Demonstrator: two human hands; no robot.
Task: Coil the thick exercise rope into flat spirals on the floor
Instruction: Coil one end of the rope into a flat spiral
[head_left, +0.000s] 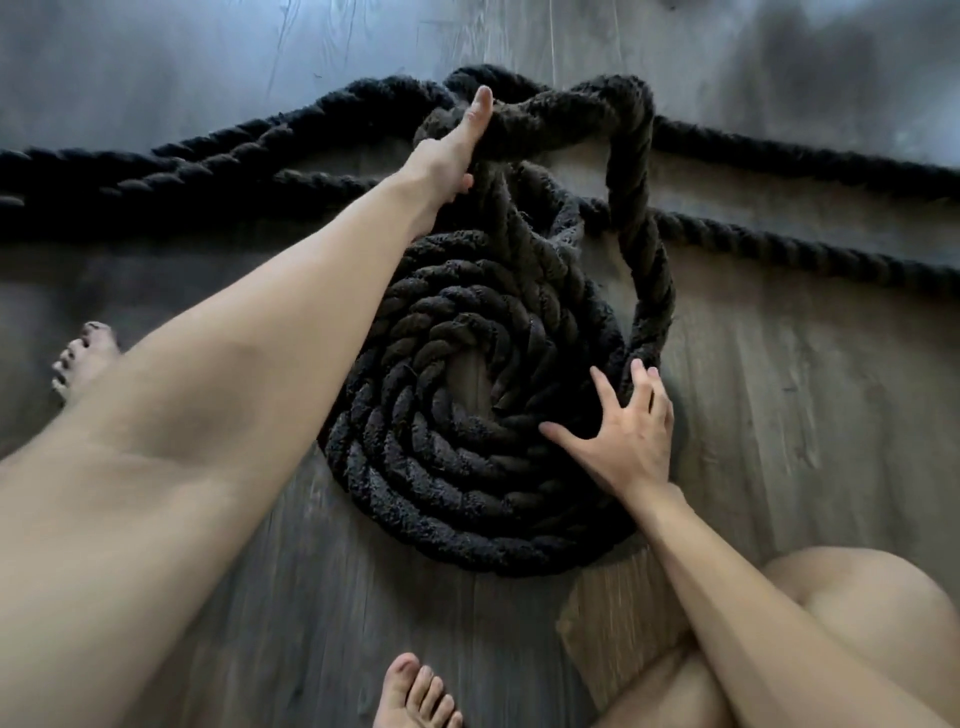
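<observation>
On grey floor (779, 389), left hand (457, 150) grips rope (467, 467), fingers hidden; right hand (623, 431) fingers splayed on spiral.

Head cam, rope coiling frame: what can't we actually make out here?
- Rope ends: head view, strands run off the left and right edges.
- Left hand grip: fingers wrap behind the raised loop, so only the thumb shows.
- Coil left rim: covered by the left forearm.
- Right hand: spread by the coil; pressing or hovering, cannot tell.
- Floor near the bottom: motion-blurred.
</observation>
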